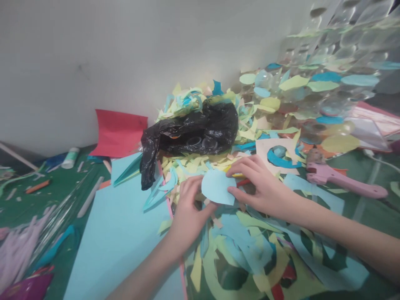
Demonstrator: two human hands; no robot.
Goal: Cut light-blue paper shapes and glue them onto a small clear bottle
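Now both my hands share one light-blue paper cutout [217, 187]

Nearest to me, loose paper offcuts [246, 246] in blue, green and yellow lie tangled below my wrists, and a large light-blue sheet [121, 241] spreads to the left over the green bench [67, 189]. Lilac strips [26, 246] lie at the far left.

Just beyond, the cutout is held up over the scraps. My left hand [190, 200] grips its left and lower edge, fingers curled; my right hand [256, 183] pinches its right edge between thumb and fingers. One side is rounded, while the lower right corner is angular. Something yellow and red shows by my right palm; I can't tell what.

Well to the right lies a pink-handled tool [353, 183]. Farther off, a crumpled black plastic bag [221, 121] sits among more scraps, with a red sheet [120, 133] leaning against the pale wall [125, 50]. At the far right, clear plastic pieces [346, 52] are piled with paper discs [326, 77].
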